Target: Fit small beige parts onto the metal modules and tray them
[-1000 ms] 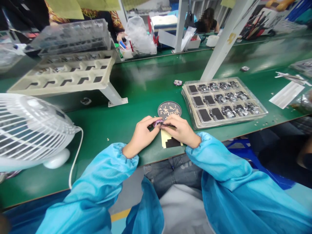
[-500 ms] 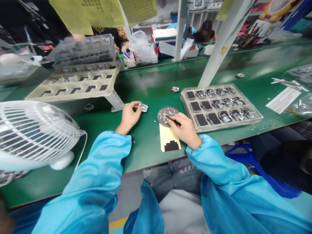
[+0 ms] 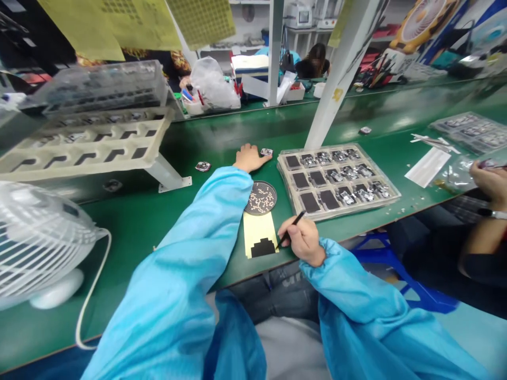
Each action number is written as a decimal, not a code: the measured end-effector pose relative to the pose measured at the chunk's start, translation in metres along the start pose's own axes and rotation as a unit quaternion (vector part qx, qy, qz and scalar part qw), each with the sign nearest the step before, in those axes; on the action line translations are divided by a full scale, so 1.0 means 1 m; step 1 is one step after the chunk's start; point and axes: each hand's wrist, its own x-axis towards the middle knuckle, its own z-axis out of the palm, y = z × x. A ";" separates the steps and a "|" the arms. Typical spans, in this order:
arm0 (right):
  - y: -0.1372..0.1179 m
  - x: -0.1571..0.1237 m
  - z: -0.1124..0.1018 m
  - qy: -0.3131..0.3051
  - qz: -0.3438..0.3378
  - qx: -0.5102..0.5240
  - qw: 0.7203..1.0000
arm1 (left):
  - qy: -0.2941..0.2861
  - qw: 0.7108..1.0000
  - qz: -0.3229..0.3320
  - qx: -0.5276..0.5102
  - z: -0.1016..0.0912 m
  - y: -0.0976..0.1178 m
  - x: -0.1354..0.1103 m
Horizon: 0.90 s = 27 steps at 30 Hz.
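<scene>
My left hand [image 3: 249, 157] reaches far across the bench, fingers spread. Its thumb is at the edge of a small pale electronic part [image 3: 266, 152]; I cannot tell whether it grips it. A similar part [image 3: 203, 166] lies to its left. My right hand [image 3: 303, 238] is closed around black tweezers [image 3: 291, 228], tips down by the right edge of a black patch [image 3: 263, 248] with stepped edges. The patch sits on a yellow sheet [image 3: 257, 224]. Above that sheet, a round dark dish [image 3: 261, 183] holds many tiny beige pieces, partly hidden by my left sleeve.
A clear tray [image 3: 390, 194] of metal parts and black pads stands to the right, by a slanted white post [image 3: 328, 100]. At left are a white fan [image 3: 35, 237] and a raised cream tray [image 3: 130, 166]. Another person's hand [image 3: 491, 182] shows at far right.
My left hand has let go of its part on the bench and moved right to another one. My right hand has brought the tweezers from the dish down to the yellow sheet. The view has turned right.
</scene>
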 end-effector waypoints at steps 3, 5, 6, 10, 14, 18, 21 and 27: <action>-0.001 0.003 0.003 -0.040 0.134 0.128 0.982 | 0.038 0.999 -0.036 -0.013 0.010 0.013 0.014; -0.002 0.004 0.003 -0.059 0.170 0.160 0.971 | 0.057 0.995 -0.060 -0.056 0.011 0.013 0.014; -0.002 0.004 0.003 -0.067 0.173 0.157 0.970 | 0.062 0.992 -0.069 -0.090 0.009 0.011 0.010; 0.003 0.000 0.000 -0.071 0.176 0.128 0.973 | 0.104 0.960 -0.040 -0.257 -0.002 0.003 -0.047; 0.007 -0.001 0.001 -0.060 0.223 0.122 0.965 | 0.116 0.910 0.003 -0.398 -0.005 0.000 -0.156; 0.008 -0.002 0.002 -0.074 0.222 0.081 0.969 | -0.015 0.879 0.039 -0.475 -0.003 -0.005 -0.243; 0.009 -0.002 0.002 -0.083 0.216 0.062 0.971 | -0.046 0.917 0.100 -0.384 -0.006 -0.007 -0.264; 0.003 -0.001 0.003 -0.076 0.214 0.061 0.972 | -0.054 0.947 0.118 -0.294 -0.011 -0.005 -0.261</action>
